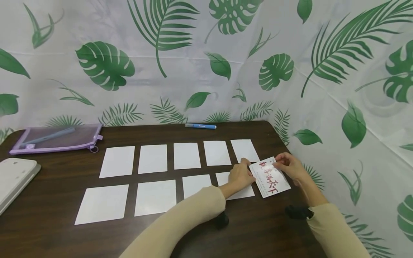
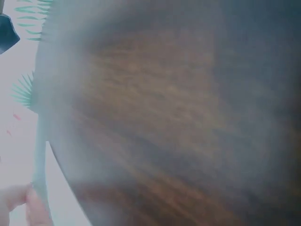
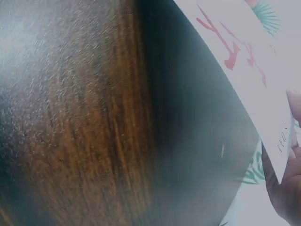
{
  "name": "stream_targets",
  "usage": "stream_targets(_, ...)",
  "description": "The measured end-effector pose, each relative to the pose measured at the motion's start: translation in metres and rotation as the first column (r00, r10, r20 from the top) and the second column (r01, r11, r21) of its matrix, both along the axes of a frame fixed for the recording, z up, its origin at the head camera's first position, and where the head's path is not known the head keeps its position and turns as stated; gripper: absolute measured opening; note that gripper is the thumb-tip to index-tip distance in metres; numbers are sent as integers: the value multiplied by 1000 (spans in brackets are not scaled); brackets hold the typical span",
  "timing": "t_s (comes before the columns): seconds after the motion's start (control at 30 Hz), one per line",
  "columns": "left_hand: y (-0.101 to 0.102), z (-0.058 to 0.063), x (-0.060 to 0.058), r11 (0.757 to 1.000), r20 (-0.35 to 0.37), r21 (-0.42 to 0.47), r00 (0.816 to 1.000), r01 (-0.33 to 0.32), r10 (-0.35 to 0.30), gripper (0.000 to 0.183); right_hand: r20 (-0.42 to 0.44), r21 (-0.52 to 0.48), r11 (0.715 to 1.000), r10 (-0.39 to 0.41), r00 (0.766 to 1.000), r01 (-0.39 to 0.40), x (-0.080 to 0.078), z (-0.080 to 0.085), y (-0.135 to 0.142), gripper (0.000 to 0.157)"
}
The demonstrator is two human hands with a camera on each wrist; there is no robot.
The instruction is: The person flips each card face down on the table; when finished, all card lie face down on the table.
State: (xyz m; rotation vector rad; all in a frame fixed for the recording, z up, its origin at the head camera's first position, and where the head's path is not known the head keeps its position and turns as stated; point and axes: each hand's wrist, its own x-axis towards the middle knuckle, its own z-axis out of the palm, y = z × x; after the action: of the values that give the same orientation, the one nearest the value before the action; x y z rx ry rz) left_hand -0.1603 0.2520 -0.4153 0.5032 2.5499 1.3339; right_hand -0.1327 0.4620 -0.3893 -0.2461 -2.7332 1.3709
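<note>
A white card point(image 1: 270, 177) with red brush-style characters is held above the right part of the table, slightly tilted. My right hand point(image 1: 290, 166) pinches its upper right edge between thumb and fingers; the same card point(image 3: 244, 70) and part of that hand point(image 3: 287, 188) show in the right wrist view. At the card's left edge, my left hand point(image 1: 240, 175) grips it with fingers curled, above a blank white card point(image 1: 240, 193) in the front row. Only fingertips point(image 2: 37, 209) of the left hand appear in the left wrist view.
Several blank white cards point(image 1: 153, 159) lie in two rows on the dark wooden table point(image 1: 51, 193). A blue marker point(image 1: 200, 126) lies at the back edge. At left are a purple mesh pouch point(image 1: 58, 147) and a white device point(image 1: 16, 179). Leaf-patterned cloth point(image 1: 193, 53) hangs behind and at right.
</note>
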Motion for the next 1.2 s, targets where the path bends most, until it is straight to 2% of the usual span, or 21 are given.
stream_targets(0.1,-5,2,-2,990,-50,142,999,5,2,40,9,-79,997,-15,1000,16,3,4,-2,18)
stream_targets(0.17,-8,4,-3,968,-50,252,999,8,5,34,7,-126,992,-18,1000,19,5,7,-5,15)
stream_targets(0.27,-13,7,-5,906,57,423,998,-24,0,25,1,-205,979,-14,1000,14,5,8,-14,14)
stream_targets(0.37,-19,12,-7,844,212,526,977,-107,-8,20,-6,-249,968,-39,999,37,5,9,-24,12)
stream_targets(0.43,-23,17,-9,820,279,551,960,-154,-6,19,-26,-239,968,-78,997,70,6,8,-32,15)
stream_targets(0.5,-27,22,-12,816,309,548,951,-185,8,19,-98,-177,976,-143,985,124,6,9,-42,19)
stream_targets(0.57,-31,26,-14,812,320,546,947,-208,27,19,-200,-69,983,-179,963,168,7,11,-54,21)
stream_targets(0.63,-34,30,-17,800,324,553,945,-232,50,19,-303,84,980,-146,942,178,8,12,-67,19)
stream_targets(0.7,-35,33,-19,783,321,566,944,-257,77,18,-387,231,962,-48,921,147,10,13,-81,18)
stream_targets(0.83,-34,37,-21,749,310,593,943,-294,125,18,-453,441,896,175,874,50,15,9,-101,30)
stream_targets(0.97,-31,41,-20,716,308,627,942,-306,133,18,-507,558,827,271,818,72,20,7,-110,35)
stream_targets(1.07,-29,46,-19,668,284,694,955,-268,88,18,-568,609,786,333,752,112,21,12,-110,29)
stream_targets(1.13,-29,50,-19,635,256,737,965,-232,56,19,-614,609,779,345,710,148,20,17,-107,25)
stream_targets(1.2,-29,53,-19,606,231,768,972,-208,41,22,-659,576,796,315,683,188,18,24,-103,23)
